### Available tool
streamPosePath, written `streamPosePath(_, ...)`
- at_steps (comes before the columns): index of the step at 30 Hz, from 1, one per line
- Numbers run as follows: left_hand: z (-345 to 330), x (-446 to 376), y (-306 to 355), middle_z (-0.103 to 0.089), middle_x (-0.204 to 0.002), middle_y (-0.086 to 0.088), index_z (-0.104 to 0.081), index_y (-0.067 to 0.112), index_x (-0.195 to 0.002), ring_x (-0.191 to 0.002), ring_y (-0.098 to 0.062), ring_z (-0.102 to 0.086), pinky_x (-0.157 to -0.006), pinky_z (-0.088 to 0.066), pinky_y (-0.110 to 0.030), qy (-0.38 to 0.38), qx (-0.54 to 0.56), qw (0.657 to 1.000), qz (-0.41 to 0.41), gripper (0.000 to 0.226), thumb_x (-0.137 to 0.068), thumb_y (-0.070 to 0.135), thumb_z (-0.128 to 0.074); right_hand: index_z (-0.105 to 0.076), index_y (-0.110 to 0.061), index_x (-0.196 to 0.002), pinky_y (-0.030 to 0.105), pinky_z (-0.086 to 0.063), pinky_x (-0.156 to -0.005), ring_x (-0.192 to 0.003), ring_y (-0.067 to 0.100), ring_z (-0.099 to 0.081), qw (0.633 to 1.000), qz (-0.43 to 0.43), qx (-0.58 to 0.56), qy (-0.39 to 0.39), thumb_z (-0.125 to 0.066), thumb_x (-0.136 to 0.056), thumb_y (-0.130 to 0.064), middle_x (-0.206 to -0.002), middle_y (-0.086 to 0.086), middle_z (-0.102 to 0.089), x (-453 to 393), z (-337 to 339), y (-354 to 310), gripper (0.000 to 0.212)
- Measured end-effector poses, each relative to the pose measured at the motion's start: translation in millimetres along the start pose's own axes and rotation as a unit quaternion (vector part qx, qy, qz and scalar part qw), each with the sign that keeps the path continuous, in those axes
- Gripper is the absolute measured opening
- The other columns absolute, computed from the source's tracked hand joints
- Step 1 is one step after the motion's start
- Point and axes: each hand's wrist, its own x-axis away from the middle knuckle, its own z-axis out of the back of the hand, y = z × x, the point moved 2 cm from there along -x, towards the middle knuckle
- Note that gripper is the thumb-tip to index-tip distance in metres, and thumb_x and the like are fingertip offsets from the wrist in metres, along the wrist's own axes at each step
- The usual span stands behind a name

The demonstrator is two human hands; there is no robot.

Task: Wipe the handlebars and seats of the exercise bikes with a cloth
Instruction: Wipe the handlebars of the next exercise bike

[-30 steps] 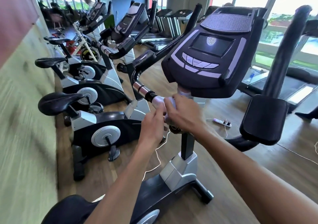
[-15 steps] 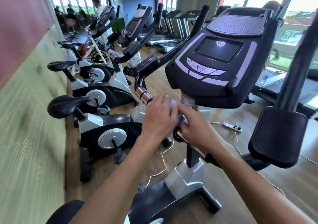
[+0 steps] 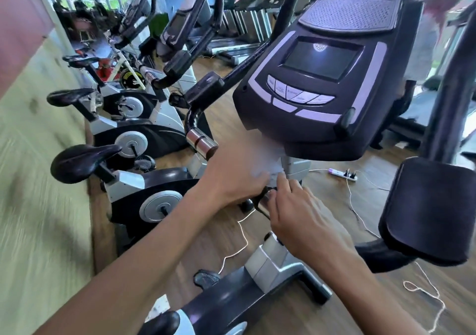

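Gripping the nearest bike's handlebar (image 3: 203,143) where it meets the post under the console (image 3: 319,77), the left hand (image 3: 231,177) curls over the bar, its fingers smeared by motion blur; a pale blurred patch at its fingertips is probably the cloth (image 3: 268,162), though I cannot tell for certain who holds it. The right hand (image 3: 296,216) sits just beside, fingers bent toward a dark knob or strap on the post, apparently pinching it, most likely to steady the work or pull the cloth around the tube. Both hands crowd the centre because that junction is hard to reach with one. The handlebar's long axis runs from this junction up and away to the left, past a chrome sensor band, then bends upward into a black grip pointing toward the far windows; its right branch rises beyond a padded armrest (image 3: 432,208). The seat (image 3: 159,321) lies at the lower edge, not yet attended to.
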Motion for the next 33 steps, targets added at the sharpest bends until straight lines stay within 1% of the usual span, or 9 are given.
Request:
streamPosePath(7, -8, -41, 21, -0.063, -0.129, -0.015, -0.063, 0.007, -0.128, -0.122, -0.035, -0.056, -0.098, -0.043, -0.039, -0.073, -0.134, 0.988, 0.033, 0.047, -0.102, 0.043, -0.045, -0.043, -0.016, -0.12, 0.046, -0.05, -0.081, -0.103, 0.035, -0.061, 1.0, -0.007, 0.009, -0.004, -0.016, -0.101, -0.04, -0.11, 0.008, -0.06, -2, 4, -2, 0.04)
streamPosePath(11, -3, -12, 14, -0.066, -0.119, -0.011, -0.067, 0.012, -0.12, -0.113, -0.034, -0.058, -0.092, -0.041, -0.041, -0.006, -0.069, 0.997, 0.036, 0.046, -0.099, 0.045, -0.043, -0.04, -0.018, -0.098, 0.049, -0.05, -0.081, -0.1, 0.038, -0.061, 0.999, -0.029, -0.037, -0.009, -0.021, -0.102, -0.038, -0.102, 0.011, -0.058, 0, 5, 1, 0.028)
streamPosePath(14, 2, 30, 8, -0.064, -0.132, -0.006, -0.064, 0.014, -0.132, -0.121, -0.03, -0.056, -0.103, -0.043, -0.041, 0.065, 0.057, 0.996, 0.022, 0.06, -0.091, 0.051, -0.041, -0.041, -0.017, -0.089, 0.05, -0.048, -0.084, -0.098, 0.038, -0.058, 0.991, -0.063, -0.115, -0.01, -0.028, -0.105, -0.032, -0.096, 0.013, -0.055, -1, 7, 4, 0.025)
streamPosePath(17, 7, 39, 3, -0.055, -0.147, 0.004, -0.057, 0.02, -0.142, -0.132, -0.022, -0.051, -0.107, -0.041, -0.037, 0.037, 0.102, 0.992, 0.058, 0.068, -0.086, 0.057, -0.049, -0.046, -0.01, -0.095, 0.05, -0.048, -0.082, -0.092, 0.04, -0.059, 0.979, -0.087, -0.182, 0.009, -0.024, -0.105, -0.03, -0.092, 0.018, -0.058, -9, 13, 3, 0.031)
streamPosePath(19, 7, 18, 5, -0.062, -0.131, 0.001, -0.06, 0.02, -0.127, -0.121, -0.024, -0.057, -0.095, -0.044, -0.039, 0.024, 0.054, 0.993, 0.102, 0.062, -0.088, 0.067, -0.049, -0.047, -0.008, -0.098, 0.052, -0.049, -0.083, -0.089, 0.041, -0.06, 0.976, -0.085, -0.198, 0.022, -0.023, -0.104, -0.03, -0.091, 0.019, -0.059, -9, 15, 2, 0.033)
streamPosePath(22, -2, 1, 14, -0.067, -0.107, -0.007, -0.062, 0.015, -0.109, -0.102, -0.033, -0.062, -0.089, -0.045, -0.042, 0.077, -0.027, 0.994, 0.076, 0.051, -0.092, 0.061, -0.047, -0.048, -0.01, -0.098, 0.053, -0.05, -0.081, -0.086, 0.039, -0.06, 0.977, -0.073, -0.196, 0.046, -0.016, -0.095, -0.042, -0.089, 0.017, -0.061, -6, 12, 0, 0.045)
streamPosePath(27, -12, 4, 6, -0.073, -0.092, -0.003, -0.074, 0.02, -0.097, -0.086, -0.032, -0.065, -0.072, -0.047, -0.038, 0.211, 0.081, 0.963, 0.144, 0.026, -0.091, 0.04, -0.059, -0.039, -0.025, -0.08, 0.05, -0.045, -0.077, -0.088, 0.038, -0.055, 0.982, -0.051, -0.182, 0.023, -0.02, -0.094, -0.048, -0.091, 0.008, -0.053, -2, 16, -1, 0.032)
streamPosePath(30, -27, 33, 16, -0.073, -0.104, -0.003, -0.073, 0.013, -0.106, -0.098, -0.026, -0.065, -0.086, -0.049, -0.037, 0.277, 0.146, 0.943, 0.109, 0.042, -0.096, 0.049, -0.054, -0.039, -0.028, -0.084, 0.044, -0.038, -0.07, -0.089, 0.039, -0.056, 0.982, -0.061, -0.173, 0.038, -0.023, -0.099, -0.049, -0.087, 0.001, -0.047, -1, 11, 2, 0.031)
streamPosePath(33, -29, 52, 13, -0.071, -0.122, -0.006, -0.071, 0.008, -0.12, -0.113, -0.026, -0.063, -0.1, -0.048, -0.038, 0.267, 0.183, 0.946, 0.033, 0.06, -0.103, 0.055, -0.038, -0.045, -0.023, -0.092, 0.043, -0.038, -0.07, -0.09, 0.038, -0.058, 0.976, -0.072, -0.205, 0.034, -0.018, -0.097, -0.051, -0.091, 0.004, -0.052, -3, 8, 2, 0.038)
